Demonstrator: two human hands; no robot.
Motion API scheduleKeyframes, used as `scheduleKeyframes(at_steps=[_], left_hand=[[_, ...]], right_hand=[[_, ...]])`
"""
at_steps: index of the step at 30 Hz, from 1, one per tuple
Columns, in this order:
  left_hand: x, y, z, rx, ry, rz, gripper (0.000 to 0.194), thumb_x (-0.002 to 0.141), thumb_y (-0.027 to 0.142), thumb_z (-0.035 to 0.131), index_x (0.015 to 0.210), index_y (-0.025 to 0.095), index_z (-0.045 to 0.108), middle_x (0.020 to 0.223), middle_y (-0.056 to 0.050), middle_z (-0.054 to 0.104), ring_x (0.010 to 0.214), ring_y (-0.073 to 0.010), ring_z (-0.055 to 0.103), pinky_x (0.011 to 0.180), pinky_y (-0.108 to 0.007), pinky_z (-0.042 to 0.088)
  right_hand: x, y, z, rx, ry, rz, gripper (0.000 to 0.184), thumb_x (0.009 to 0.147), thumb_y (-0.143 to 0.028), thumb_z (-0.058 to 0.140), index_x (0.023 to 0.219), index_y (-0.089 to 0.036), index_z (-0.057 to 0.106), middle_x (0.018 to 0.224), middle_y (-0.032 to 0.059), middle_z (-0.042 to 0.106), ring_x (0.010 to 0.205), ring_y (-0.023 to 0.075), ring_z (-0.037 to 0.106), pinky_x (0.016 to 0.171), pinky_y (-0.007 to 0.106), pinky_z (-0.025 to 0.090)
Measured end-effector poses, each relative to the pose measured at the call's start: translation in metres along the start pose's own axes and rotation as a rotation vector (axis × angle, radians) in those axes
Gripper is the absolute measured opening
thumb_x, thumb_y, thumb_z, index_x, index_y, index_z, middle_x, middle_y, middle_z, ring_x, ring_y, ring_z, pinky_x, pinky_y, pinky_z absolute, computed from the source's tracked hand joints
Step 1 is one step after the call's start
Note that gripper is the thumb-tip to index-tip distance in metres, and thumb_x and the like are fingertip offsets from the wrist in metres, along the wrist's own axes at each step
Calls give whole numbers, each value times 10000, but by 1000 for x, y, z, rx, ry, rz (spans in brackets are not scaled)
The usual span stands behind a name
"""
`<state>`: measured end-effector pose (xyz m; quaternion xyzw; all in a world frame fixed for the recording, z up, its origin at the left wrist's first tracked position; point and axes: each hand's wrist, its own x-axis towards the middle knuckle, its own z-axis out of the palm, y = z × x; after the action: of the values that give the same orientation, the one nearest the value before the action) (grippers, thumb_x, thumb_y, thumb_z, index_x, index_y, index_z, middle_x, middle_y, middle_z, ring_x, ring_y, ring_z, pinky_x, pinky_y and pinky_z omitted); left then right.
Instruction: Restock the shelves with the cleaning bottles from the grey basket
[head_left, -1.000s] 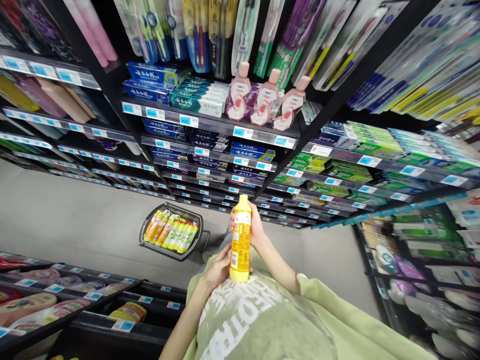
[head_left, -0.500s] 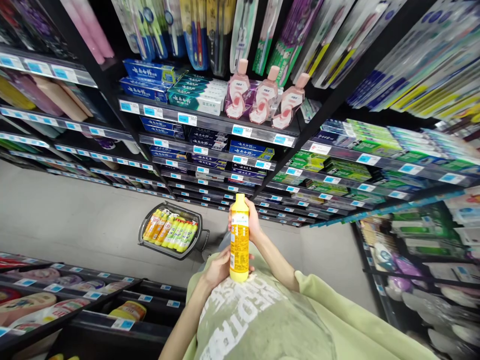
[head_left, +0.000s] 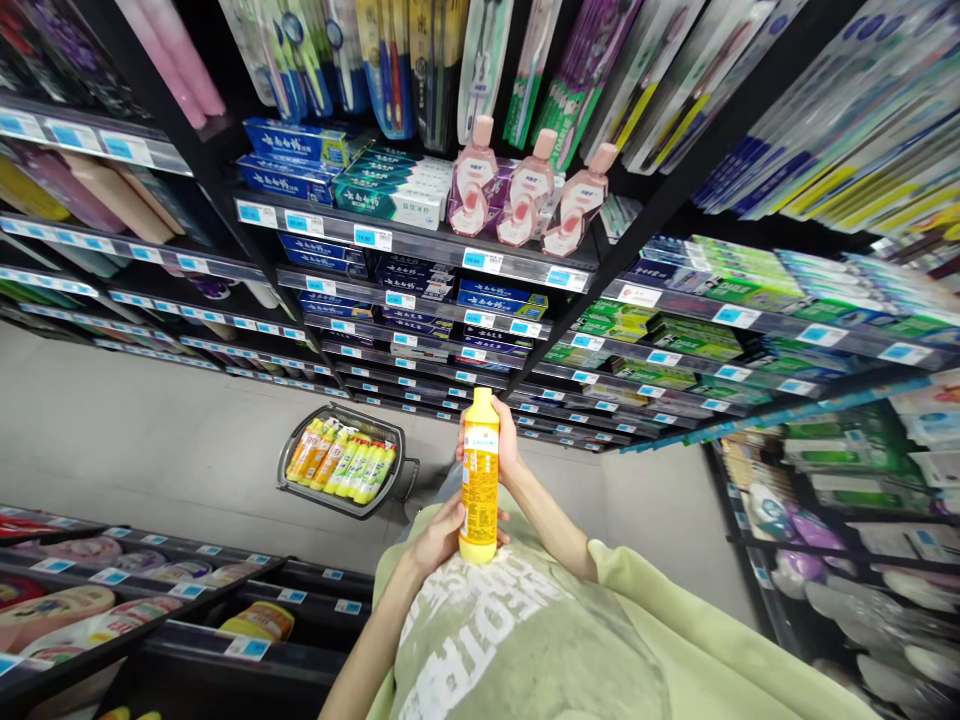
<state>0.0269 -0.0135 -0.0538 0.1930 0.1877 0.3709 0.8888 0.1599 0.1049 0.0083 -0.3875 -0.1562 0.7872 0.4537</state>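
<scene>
A yellow plastic bottle (head_left: 480, 480) with a yellow cap and an orange-yellow printed label stands nearly upright in front of my chest. My left hand (head_left: 439, 537) is closed around its lower part from the left, with some fingertips showing past its right side. Higher up, my right hand (head_left: 508, 440) grips the bottle from the right, near its shoulder; the fingers behind it are mostly hidden. On the floor to the left, a dark shopping basket (head_left: 397, 470) holds several yellow, orange and green bottles (head_left: 341, 462) lying side by side.
Ahead rises a tall shelf (head_left: 420, 240) with toothpaste boxes (head_left: 394, 185), hanging toothbrush packs (head_left: 484, 70) and three pink bottles (head_left: 529, 190). Behind on the left stands another shelf (head_left: 150, 650) with bottled goods. Racks of packaged goods (head_left: 840, 490) line the right. Grey floor (head_left: 150, 420) runs between.
</scene>
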Motion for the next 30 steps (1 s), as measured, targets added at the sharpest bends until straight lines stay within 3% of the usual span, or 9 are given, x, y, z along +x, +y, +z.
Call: scheduleKeyframes(at_steps=[12,20,30], left_hand=[[1,-2,-3,13,-9,-1,600,889,571,761,1312,184,587,1152,-167,738,903,-309,771,806,-408,596],[3,-6,-7,-10,-62,26,503,941,562,702,1271,197,592,1098,-121,753,868,-277,770,741,-337,568],[1,-5,-8,-12,-8,-1,548,926,547,724,1298,170,584,1196,-184,724,941,-319,767,786,-406,590]], right_hand=[[2,3,-4,17,5,-5,533,847,-706,496,780,-193,624,561,39,618,494,182,618,468,284,540],[2,3,-2,3,12,-11,551,912,-684,410,799,-187,619,553,28,612,520,178,634,482,255,518],[3,3,-2,-5,21,-26,524,811,-730,559,784,-210,625,517,15,591,483,187,615,462,293,542]])
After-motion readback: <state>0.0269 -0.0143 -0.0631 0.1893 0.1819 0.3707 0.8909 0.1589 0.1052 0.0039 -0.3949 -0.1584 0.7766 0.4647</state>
